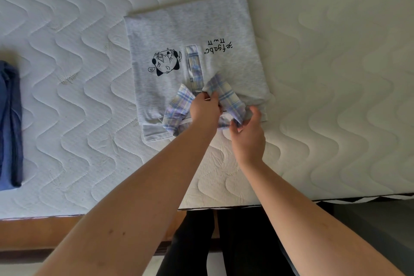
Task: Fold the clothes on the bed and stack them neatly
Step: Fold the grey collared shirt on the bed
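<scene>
Grey sweatshirt [192, 36] with its plaid collar [220, 94] lies flat on the quilted mattress [336, 74], folded to a narrow panel, print side up, stretching away beyond your fingertips.

Risk: both hands work the collar at the near edge. In my judgement a pull on the plaid here would drag the folded sides open and skew the panel, since nothing pins the far end. Lifting the collar instead of pressing it flat would leave a lump that tilts any stack built on it. The near hem band, just left of your left wrist, already sticks out unevenly and may worsen.

Pose: your left hand [205, 107] reaches forward, knuckles up, fingers curled and pinching the collar's centre at the plaid placket [195, 65]. Your right hand [247, 134], just beside it, pinches the collar's right point between thumb and fingers.

Folded blue garment [10, 123] sits well apart, far to the left of your left hand.
</scene>
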`<state>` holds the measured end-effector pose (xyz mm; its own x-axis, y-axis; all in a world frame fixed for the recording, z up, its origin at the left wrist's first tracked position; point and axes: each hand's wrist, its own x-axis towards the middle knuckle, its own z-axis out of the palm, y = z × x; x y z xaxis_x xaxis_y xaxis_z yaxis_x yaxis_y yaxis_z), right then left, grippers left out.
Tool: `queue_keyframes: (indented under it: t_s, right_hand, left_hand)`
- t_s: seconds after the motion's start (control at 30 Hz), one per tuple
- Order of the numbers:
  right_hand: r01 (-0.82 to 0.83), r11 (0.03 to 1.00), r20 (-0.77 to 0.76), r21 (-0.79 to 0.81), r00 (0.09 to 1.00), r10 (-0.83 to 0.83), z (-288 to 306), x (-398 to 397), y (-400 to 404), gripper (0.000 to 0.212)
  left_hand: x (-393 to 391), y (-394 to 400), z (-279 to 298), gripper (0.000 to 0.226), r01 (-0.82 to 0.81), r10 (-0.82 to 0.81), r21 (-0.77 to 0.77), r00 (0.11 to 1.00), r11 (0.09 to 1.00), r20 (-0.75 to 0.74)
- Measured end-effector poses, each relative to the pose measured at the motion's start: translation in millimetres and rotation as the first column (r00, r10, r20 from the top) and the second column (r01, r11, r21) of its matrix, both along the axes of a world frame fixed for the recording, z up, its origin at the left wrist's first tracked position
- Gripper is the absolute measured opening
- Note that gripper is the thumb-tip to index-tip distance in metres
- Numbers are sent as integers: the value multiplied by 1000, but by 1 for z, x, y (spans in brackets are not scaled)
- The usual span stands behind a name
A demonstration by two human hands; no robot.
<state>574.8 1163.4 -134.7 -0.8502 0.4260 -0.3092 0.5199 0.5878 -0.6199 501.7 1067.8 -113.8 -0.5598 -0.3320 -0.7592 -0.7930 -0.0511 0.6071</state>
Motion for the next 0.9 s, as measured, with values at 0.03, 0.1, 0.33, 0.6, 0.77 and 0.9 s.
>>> queue_keyframes:
  t_s: [0.03,0.1,0.33,0.6,0.77,0.9]
  right_hand:
    - [29,999,-1,-23,1000,-29,-2,1,0,50]
    - [167,969,46,-183,986,-161,-7,3,2,40]
    - [204,900,194,-385,971,-137,-5,6,3,41]
    - [234,936,241,-261,955,-172,-6,-14,14,29]
    - [45,997,-37,-58,998,-48,14,-14,16,31]
    - [-386,919,-201,77,897,393,20,-34,-2,28]
  left_hand:
    - [2,-1,-2,18,-64,64,19,998,998,-7]
    - [8,-1,-4,18,-153,153,51,988,987,2]
    - [13,-5,-5,32,-184,187,187,982,965,-1]
    - [-2,-14,3,32,-173,158,115,978,978,135]
    - [9,-51,14,28,195,-223,-206,967,959,-123]
    - [9,-100,12,18,310,-452,-560,882,768,-133]
